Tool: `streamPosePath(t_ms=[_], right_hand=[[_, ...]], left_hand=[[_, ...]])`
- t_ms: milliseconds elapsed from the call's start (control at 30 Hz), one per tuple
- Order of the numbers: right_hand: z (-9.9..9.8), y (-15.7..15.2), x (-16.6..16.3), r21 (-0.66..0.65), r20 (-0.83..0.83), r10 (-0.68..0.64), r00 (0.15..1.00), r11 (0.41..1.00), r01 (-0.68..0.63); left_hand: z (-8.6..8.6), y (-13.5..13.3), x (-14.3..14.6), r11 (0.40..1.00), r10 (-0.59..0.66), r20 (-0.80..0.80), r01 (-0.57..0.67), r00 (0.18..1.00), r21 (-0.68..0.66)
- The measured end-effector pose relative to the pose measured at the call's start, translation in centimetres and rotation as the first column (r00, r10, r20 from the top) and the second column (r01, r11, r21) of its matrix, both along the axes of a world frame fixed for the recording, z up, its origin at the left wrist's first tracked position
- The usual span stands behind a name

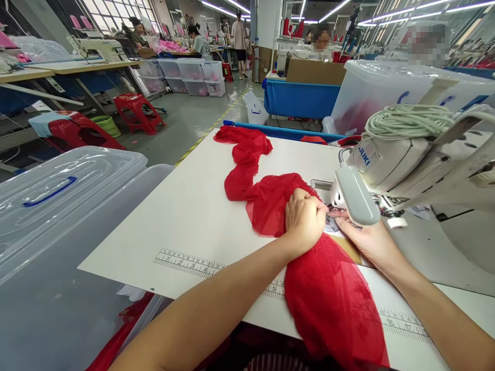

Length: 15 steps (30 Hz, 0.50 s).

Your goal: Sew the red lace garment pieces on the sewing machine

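Sheer red lace fabric point(328, 288) runs across the white sewing table, over its front edge and back toward the far side. My left hand point(305, 214) is closed on the fabric, thumb and fingers pinched just left of the needle area. On the other side, my right hand point(363, 237) reaches in beside the presser foot, its fingertips partly hidden by the machine's grey head cover. What those fingertips hold, if anything, cannot be made out. The JUKI sewing machine point(390, 165) stands at the right, with a coil of pale green cord point(410, 121) on top.
A lidded clear plastic bin point(73, 206) stands close at the left, with red fabric below the table edge. Behind the table are a blue cloth trough point(301, 98) and another large clear bin point(386, 87). Red stools point(139, 111) stand left of the aisle. Several people work farther back.
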State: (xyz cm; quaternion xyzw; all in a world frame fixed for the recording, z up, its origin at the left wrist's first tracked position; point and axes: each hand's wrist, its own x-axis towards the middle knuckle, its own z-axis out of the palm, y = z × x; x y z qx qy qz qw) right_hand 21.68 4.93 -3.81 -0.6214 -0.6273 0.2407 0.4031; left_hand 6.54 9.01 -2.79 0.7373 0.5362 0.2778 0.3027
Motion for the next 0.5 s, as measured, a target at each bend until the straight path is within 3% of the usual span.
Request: streamPosePath(t_ms=[500], right_hand=[[-0.46, -0.13, 0.2, 0.0, -0.01, -0.045, 0.999, 0.999, 0.045]], left_hand=[[-0.23, -0.2, -0.08, 0.997, -0.047, -0.112, 0.055, 0.993, 0.061]])
